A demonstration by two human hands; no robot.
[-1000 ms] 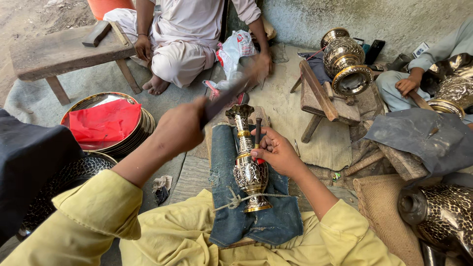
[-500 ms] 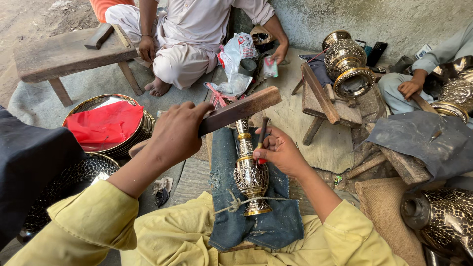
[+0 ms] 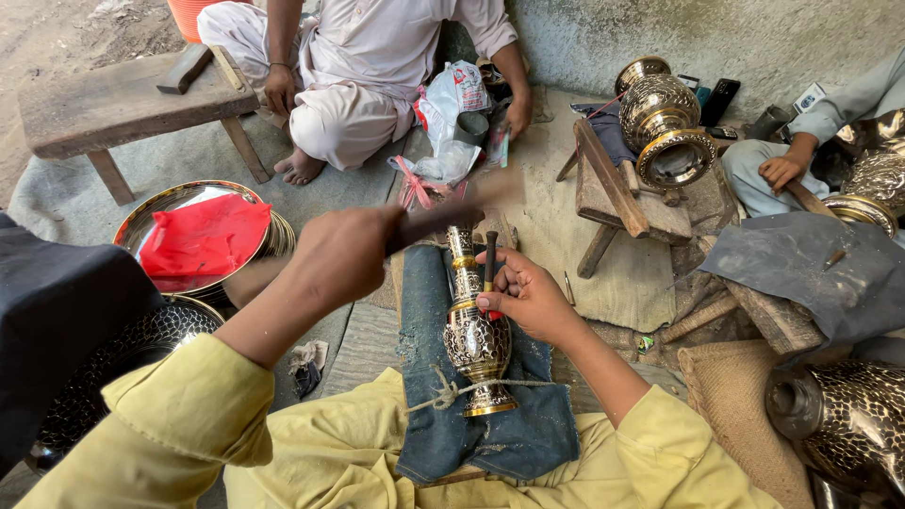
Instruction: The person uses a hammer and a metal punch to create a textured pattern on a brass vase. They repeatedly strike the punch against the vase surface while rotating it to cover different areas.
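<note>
A: Starting at nine o'clock, what is the left hand (image 3: 344, 256) doing?

B: It is gripping a wooden mallet (image 3: 443, 215), fingers clamped round the handle. The head is blurring toward one o'clock, above the chisel (image 3: 489, 269).

A: And in the middle?

B: A brass vase (image 3: 477, 339) is lying on a denim pad (image 3: 429, 377) across the lap, at six o'clock of the view, neck pointing to twelve. A cord (image 3: 452, 389) is crossing just above its foot and seems to be tying it down.

A: The right hand (image 3: 530, 294)?

B: It is closed on the chisel, holding it against the vase's shoulder, at three o'clock of the vase.

A: How far along is the chasing, would you say?

B: The belly is already showing a dense dark-and-bright pattern, so I am judging most of it cut. The neck is looking plainer, with gold bands; that part probably remains, though I cannot tell how much.

A: Anything further right?

B: A bigger patterned vessel (image 3: 853, 424) is sitting at four o'clock.
</note>
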